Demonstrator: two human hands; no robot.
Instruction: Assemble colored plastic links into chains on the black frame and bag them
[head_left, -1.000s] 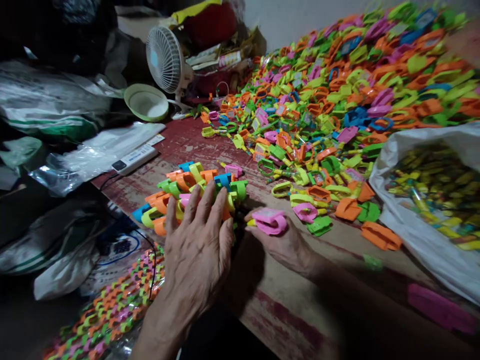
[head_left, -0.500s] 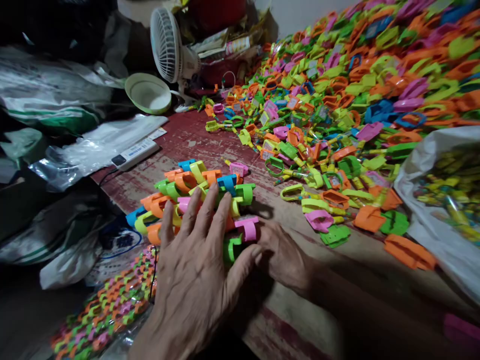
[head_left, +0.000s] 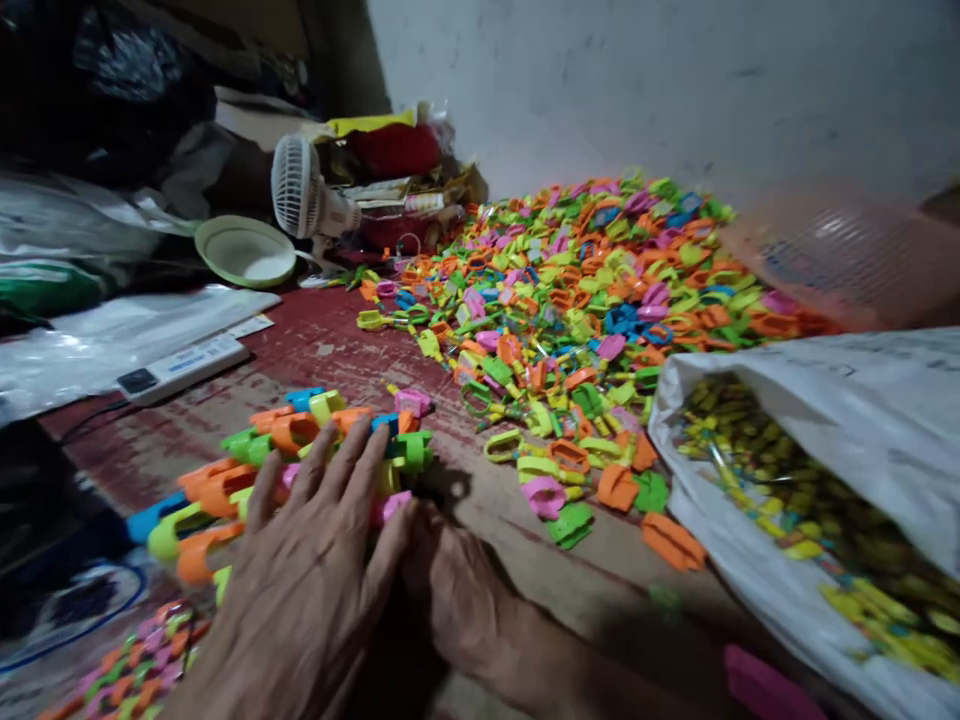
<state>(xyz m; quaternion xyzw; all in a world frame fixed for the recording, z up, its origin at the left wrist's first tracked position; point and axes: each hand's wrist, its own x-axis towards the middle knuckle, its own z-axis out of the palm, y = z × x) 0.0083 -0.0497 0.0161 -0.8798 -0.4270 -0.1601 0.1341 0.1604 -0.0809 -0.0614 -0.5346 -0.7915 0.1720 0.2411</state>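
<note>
A cluster of coloured plastic clip-shaped pieces (head_left: 292, 432), in orange, green, yellow, blue and pink, lies packed together on the worn red table (head_left: 300, 345). My left hand (head_left: 300, 570) rests flat over the cluster, its fingers spread across the top. At the cluster's near right edge is my right hand (head_left: 457, 585), by the left thumb and a pink piece (head_left: 394, 505). The right fingers are curled in, and what they grip, if anything, is hidden. Just beyond the cluster lies a loose pink piece with a yellow stem (head_left: 412, 402).
A big heap of similar coloured pieces (head_left: 555, 290) spreads against the wall. An open white sack (head_left: 757, 610) of yellow parts stands at the right. Back left are a white fan (head_left: 296, 187), a pale bowl (head_left: 246, 250) and a power strip (head_left: 184, 368). More joined pieces (head_left: 139, 660) lie lower left.
The view has tilted up and turned right, so the hands and cluster appear further left, and more wall and sack show. Both hands keep nearly the same hold around the cluster.
</note>
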